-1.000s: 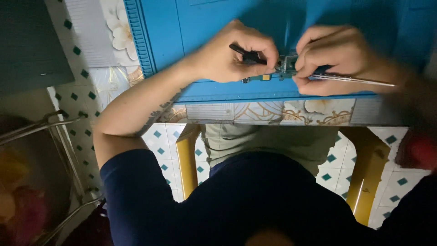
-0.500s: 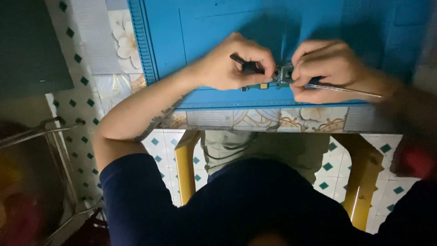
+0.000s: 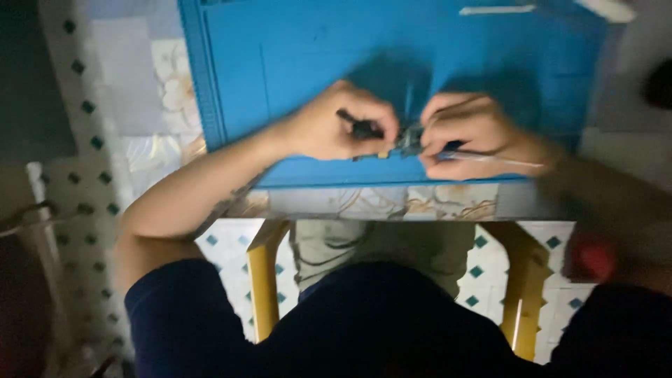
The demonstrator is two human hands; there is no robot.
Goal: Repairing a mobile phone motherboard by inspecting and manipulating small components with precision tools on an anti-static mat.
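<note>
My left hand (image 3: 336, 129) rests on the blue work mat (image 3: 280, 56) and grips a small black part (image 3: 360, 128) next to a small circuit board (image 3: 402, 143). My right hand (image 3: 469, 133) is closed on a thin metal tool (image 3: 497, 159) whose shaft sticks out to the right, its tip at the circuit board. The two hands nearly touch over the board near the mat's front edge. The picture is blurred, so fine detail of the board is lost.
The mat lies on a table with a patterned tile top (image 3: 448, 199) and yellow legs (image 3: 262, 280). A white strip (image 3: 497, 10) lies at the mat's far edge. A red object (image 3: 591, 255) sits low at the right. The floor has white tiles with green diamonds (image 3: 77, 105).
The view has shifted so both hands sit lower and more central in the picture. The hands keep the same grips on the part and the tool.
</note>
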